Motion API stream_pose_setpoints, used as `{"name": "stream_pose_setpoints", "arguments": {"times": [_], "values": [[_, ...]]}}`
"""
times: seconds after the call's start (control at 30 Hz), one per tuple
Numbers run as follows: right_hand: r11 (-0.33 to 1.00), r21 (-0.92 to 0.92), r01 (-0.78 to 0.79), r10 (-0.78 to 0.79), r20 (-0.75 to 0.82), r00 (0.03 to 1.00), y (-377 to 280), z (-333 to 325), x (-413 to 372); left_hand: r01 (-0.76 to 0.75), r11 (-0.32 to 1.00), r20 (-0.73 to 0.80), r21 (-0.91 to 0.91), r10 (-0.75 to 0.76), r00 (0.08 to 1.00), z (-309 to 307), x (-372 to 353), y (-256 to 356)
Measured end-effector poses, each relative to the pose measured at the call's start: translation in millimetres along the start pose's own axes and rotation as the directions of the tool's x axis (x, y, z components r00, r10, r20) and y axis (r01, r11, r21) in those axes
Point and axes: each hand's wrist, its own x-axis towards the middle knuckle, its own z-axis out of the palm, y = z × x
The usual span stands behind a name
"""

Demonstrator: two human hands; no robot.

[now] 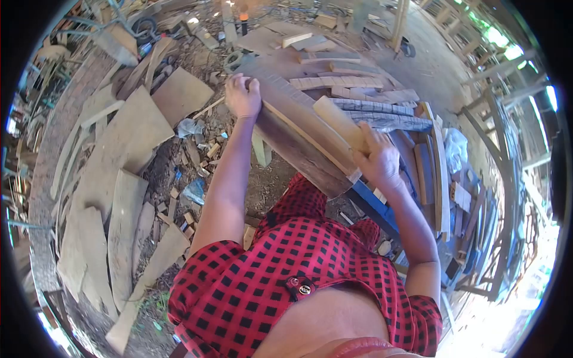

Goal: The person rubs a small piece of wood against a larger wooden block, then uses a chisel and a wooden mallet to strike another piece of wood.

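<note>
A long dark board (298,146) lies slantwise on the work surface before me, with a thin pale wooden strip (307,137) along it. My left hand (243,96) is at the far left end, its fingers bent round the strip's end. My right hand (377,156) grips the near end of a short, pale, flat wooden piece (337,121), which rests slanted beside the strip. The fingertips of the right hand lie over that piece, and its underside is hidden.
Curved wooden pieces (340,82) lie stacked beyond the board. Blue-grey beams (382,113) are to the right, near a clear plastic bag (455,149). Large wood sheets (119,143) and scraps cover the ground at left. An upright post (400,25) stands at the back.
</note>
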Motion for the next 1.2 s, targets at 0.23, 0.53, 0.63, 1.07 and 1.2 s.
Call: {"name": "stream_pose_setpoints", "arguments": {"times": [0.23, 0.53, 0.63, 1.07, 1.2], "values": [[0.969, -0.147, 0.198, -0.187, 0.086, 0.979, -27.8, 4.1, -6.3, -0.030, 0.997, -0.053, -0.066, 0.027, 0.998, 5.7, -1.7, -8.5], [0.982, -0.114, 0.149, -0.123, 0.213, 0.969, -32.7, 13.9, -7.1, -0.004, 0.971, -0.153, -0.239, -0.033, 0.988, 0.9, -10.3, -20.0], [0.985, -0.123, 0.125, -0.095, 0.223, 0.970, -34.1, 17.6, -3.9, 0.012, 0.956, -0.129, -0.292, -0.052, 0.990, -0.5, -15.1, -21.7], [0.970, -0.225, 0.087, -0.027, 0.256, 0.966, -109.8, 124.4, 171.6, 0.062, 0.983, -0.143, -0.175, -0.087, 0.986, -13.3, -11.6, -2.4], [0.966, -0.241, 0.098, -0.020, 0.306, 0.952, -101.9, 117.7, 163.9, 0.067, 0.973, -0.106, -0.223, -0.092, 0.990, -14.2, -9.6, -1.1]]}}
